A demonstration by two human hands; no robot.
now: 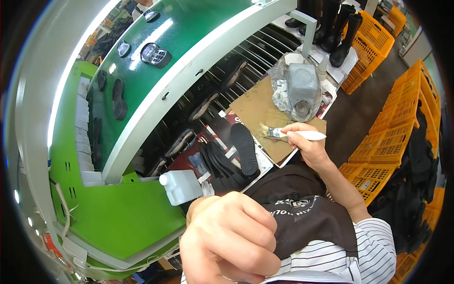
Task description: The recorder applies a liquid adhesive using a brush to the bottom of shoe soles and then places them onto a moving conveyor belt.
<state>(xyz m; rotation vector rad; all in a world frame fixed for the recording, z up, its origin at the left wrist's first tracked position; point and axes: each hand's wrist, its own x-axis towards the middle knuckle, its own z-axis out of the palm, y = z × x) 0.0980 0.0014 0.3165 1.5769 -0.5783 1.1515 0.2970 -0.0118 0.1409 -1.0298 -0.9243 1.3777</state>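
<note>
My right hand [307, 146] grips a flat paintbrush [275, 132] by its white handle. The pale bristles point left, over a stained sheet of brown cardboard [253, 102]. Beyond the brush, a cloudy plastic container [302, 83] lies on the cardboard in crumpled clear film. My left hand [231, 239] is raised close to the camera as a fist; anything inside the curled fingers is hidden. Past it are a white plastic jug [183, 187], a row of black shoe soles [220, 163] and a single black sole [243, 146] lying flat.
A green conveyor belt [175, 35] carrying several soles runs along the left, above a rack [260, 49] holding more shoe parts. Black boots [345, 40] stand at the back right. Orange crates [383, 142] are stacked on the right, with dark material in some.
</note>
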